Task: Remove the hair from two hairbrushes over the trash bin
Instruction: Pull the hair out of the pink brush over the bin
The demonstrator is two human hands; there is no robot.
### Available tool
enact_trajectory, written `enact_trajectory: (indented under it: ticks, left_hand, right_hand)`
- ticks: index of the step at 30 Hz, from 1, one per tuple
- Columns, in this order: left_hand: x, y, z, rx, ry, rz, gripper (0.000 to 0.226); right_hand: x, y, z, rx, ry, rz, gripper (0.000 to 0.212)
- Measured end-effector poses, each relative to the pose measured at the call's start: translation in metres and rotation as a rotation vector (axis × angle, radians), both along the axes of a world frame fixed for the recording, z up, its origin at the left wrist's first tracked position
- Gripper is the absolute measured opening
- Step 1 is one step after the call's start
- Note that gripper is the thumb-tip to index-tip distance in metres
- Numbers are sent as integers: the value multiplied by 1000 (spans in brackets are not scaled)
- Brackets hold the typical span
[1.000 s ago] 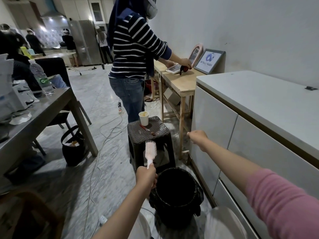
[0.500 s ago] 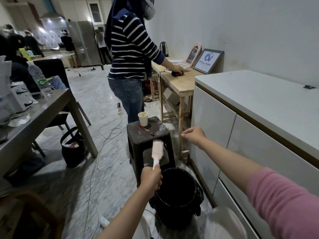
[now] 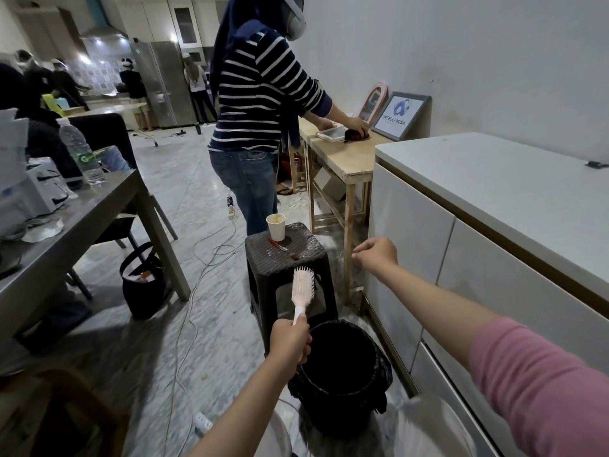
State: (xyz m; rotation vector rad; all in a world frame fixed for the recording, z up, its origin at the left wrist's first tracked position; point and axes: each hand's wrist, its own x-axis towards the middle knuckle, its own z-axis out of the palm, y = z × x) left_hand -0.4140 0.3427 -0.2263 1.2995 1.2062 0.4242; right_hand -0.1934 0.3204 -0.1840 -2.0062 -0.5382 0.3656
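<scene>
A: Starting big. What is taking up the right side?

B: A white cabinet (image 3: 494,245) is running along the wall, drawer fronts facing the floor space. Beyond it a wooden table (image 3: 342,156) is standing against the same wall, with a framed sign (image 3: 400,115) leaning on it. A person in a striped top (image 3: 260,103) is standing at that table, one hand resting on something dark there.

A: Left side?

B: A grey table (image 3: 66,232) is carrying a water bottle (image 3: 80,150) and some papers. A black bag (image 3: 141,282) is sitting on the floor by its leg, and cables are trailing across the tiles.

A: Centre?

B: A dark woven stool (image 3: 283,255) is standing there, holding a paper cup (image 3: 276,225) and a reddish pen (image 3: 283,248). Just in front of it, nearer the wearer, a black trash bin (image 3: 342,371) is sitting beside the cabinet.

A: The hairbrush?

B: The pink hairbrush (image 3: 303,286) is standing upright, bristles facing right, at the bin's left rim and in front of the stool. The left hand (image 3: 290,341) is gripping its handle in a fist.

A: Right hand?

B: The right hand (image 3: 377,257) is hanging in the air, up and right of the brush, well apart from it. Its fingers are curling in, tips pinching together; whether any hair is between them, I cannot tell.
</scene>
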Motion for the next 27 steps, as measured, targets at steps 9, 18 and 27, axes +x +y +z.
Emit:
enact_trajectory:
  ticks: [9,18,27]
  left_hand:
    - [0,-4,1,-14,-19,-19,28]
    - [-1,-5,2,-20,-26,-21,28]
    - [-1,-9,5,-26,-38,-43,27]
  right_hand:
    - [0,5,-2,-87,-14,122,22]
    - [-5,0,6,-75,-70,123,11]
    - [-12,5,15,-44,13,194,40]
